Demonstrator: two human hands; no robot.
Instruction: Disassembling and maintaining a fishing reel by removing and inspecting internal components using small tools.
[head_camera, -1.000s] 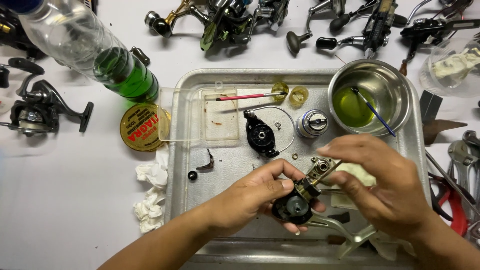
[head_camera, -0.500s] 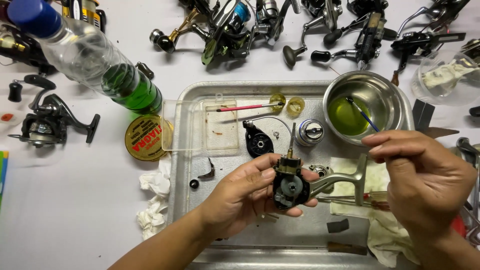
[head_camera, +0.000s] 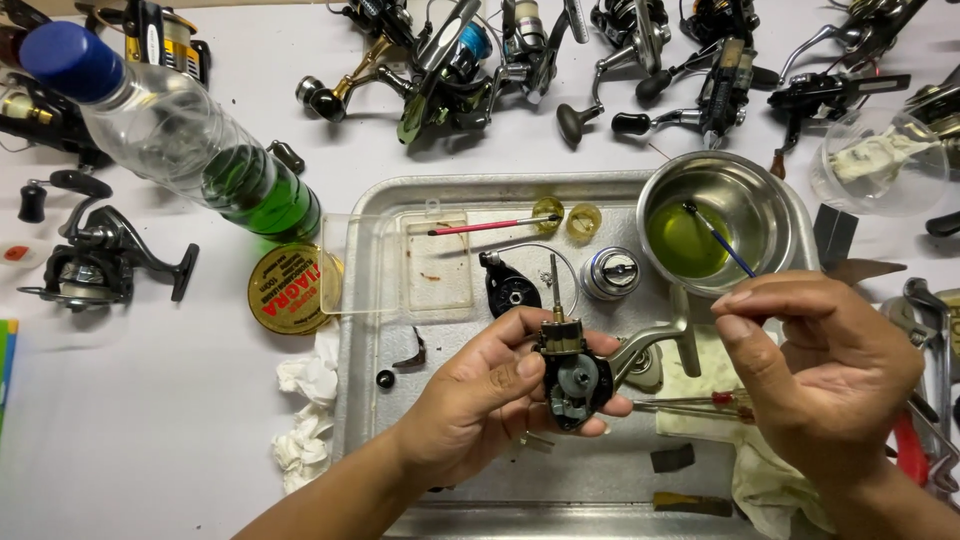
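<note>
The opened reel body (head_camera: 570, 375) sits in the left hand (head_camera: 480, 405), fingers clamped round its dark housing, the gear side turned up and the thin shaft pointing toward the far edge of the bench; its silver foot juts out to the right. It is held just above the near half of the metal tray (head_camera: 365, 400). The right hand (head_camera: 825, 365) hovers apart from it to the right, thumb and forefinger pinched together; whether they hold some tiny part I cannot tell.

To do this well, the left hand should keep the body steady and level over the tray, so that anything that slips lands in it, and the right hand should come in slowly along the line of the open housing.

Counted on the tray: one steel bowl (head_camera: 760, 195) of yellow-green liquid with one blue-handled brush (head_camera: 722, 242) leaning in it, one silver spool (head_camera: 610, 273), one black side cover (head_camera: 512, 290), two small yellow rings (head_camera: 565, 215), one red-handled brush (head_camera: 490, 226) on one clear plastic lid (head_camera: 390, 265).

Beside the tray's left edge lie one round yellow tin (head_camera: 285, 290) and one clear bottle (head_camera: 170, 140) of green liquid with a blue cap. One black reel (head_camera: 95, 260) rests near the bench's left edge; along the far edge at least five more reels (head_camera: 450, 60) crowd together, too tangled to count exactly.
</note>
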